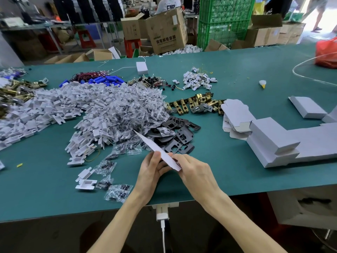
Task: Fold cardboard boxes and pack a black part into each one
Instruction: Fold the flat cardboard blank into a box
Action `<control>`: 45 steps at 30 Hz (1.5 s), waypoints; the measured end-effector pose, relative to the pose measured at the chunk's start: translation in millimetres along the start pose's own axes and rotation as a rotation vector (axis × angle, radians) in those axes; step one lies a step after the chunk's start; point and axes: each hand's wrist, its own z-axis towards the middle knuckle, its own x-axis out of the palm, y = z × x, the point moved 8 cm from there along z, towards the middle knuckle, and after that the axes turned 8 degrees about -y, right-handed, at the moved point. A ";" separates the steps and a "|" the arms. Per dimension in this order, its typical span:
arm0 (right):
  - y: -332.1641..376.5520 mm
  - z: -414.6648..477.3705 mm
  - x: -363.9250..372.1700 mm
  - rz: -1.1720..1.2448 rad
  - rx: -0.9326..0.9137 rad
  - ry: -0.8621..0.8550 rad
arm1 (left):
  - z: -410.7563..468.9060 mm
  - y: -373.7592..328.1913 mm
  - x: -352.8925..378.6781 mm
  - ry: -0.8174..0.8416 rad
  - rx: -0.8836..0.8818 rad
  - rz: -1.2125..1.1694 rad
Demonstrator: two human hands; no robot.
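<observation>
A flat white cardboard box blank [156, 149] is held edge-on above the green table [237, 73], its far tip pointing up and left. My left hand [152, 170] grips it from the left with the thumb on top. My right hand [194, 169] pinches its near end. Just beyond the blank lies a heap of black metal plates [179, 136]. A stack of flat white box blanks [235, 114] lies to the right. Folded white boxes [273, 139] stand in rows at the right edge.
A big pile of clear screw bags [131, 105] and white plastic pieces [54, 106] fills the left of the table. Brass latch bolts [197, 103] lie behind the black plates. Loose bags [118, 193] sit near the front edge. A white charger [162, 214] hangs below the table.
</observation>
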 end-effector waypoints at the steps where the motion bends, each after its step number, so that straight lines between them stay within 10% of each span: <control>1: -0.2 -0.5 1.1 0.003 0.006 0.007 | -0.1 0.2 -0.2 -0.002 -0.001 -0.002; 17: -14.1 -17.3 26.0 0.592 0.236 0.439 | 4.0 5.3 -13.5 -0.108 0.010 0.030; 45: -58.4 -14.1 48.3 0.923 0.646 0.022 | -1.4 1.4 5.9 0.062 0.151 0.238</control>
